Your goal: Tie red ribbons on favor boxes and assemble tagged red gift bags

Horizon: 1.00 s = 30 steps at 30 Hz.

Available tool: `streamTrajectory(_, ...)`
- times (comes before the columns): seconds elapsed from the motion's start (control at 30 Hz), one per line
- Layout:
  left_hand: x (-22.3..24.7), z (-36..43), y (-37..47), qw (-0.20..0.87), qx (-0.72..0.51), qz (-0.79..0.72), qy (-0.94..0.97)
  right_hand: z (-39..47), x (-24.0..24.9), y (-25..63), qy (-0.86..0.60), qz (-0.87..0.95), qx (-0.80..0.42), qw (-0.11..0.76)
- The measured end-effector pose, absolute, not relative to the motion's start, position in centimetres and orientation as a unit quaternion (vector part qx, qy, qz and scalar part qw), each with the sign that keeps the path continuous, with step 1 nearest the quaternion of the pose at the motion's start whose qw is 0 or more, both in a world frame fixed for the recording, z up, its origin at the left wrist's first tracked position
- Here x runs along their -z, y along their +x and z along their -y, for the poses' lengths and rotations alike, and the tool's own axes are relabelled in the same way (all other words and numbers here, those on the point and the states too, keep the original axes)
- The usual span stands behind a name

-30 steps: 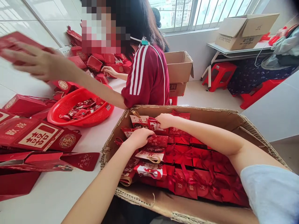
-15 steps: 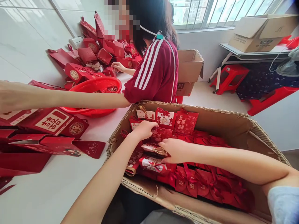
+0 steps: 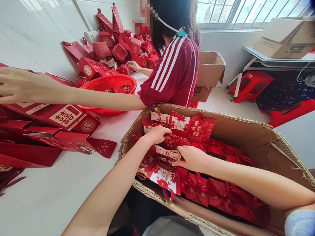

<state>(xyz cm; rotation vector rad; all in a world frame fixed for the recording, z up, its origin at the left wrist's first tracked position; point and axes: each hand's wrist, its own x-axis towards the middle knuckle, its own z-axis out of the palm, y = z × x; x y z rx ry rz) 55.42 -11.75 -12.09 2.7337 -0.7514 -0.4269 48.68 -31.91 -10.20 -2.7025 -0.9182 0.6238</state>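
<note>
Inside carton (image 3: pixel 236 129); right fingers (image 3: pixel 182 150) touch cream box (image 3: pixel 165 151); red box (image 3: pixel 202 127): 吾家有囍

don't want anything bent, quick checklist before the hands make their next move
1. Left hand at the dark red packet: ok, right at its edge.
2. Right hand at the white packet with a tan loop: ok.
3. Firm hold: cannot tell, contact partly hidden.
4. Carton open on top: ok.
5. Loops facing one way: not ok, near red loop points toward the camera, far tan loop away.
6. Co-worker's outstretched hand outside the carton: ok.
</note>
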Motion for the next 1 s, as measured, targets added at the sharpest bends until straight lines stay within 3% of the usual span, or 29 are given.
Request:
streamTrajectory(0.17,12.0,11.7,55.5,0.134,0.148,0.254,0.946,32.8,7.3,45.1,-0.867,0.445,-0.117,0.193)
streamTrajectory(0.3,11.7,11.7,55.3,0.131,0.151,0.252,0.947,31.4,8.4,42.1,-0.833,0.5,-0.188,0.145)
streamTrajectory(0.6,11.4,11.7,55.1,0.123,0.154,0.254,0.947,30.8,11.0,43.1,-0.877,0.405,-0.243,0.093)
streamTrajectory(1.0,10.9,11.5,55.2,0.101,0.137,0.275,0.946,31.2,12.4,43.5,-0.867,0.403,-0.264,0.128)
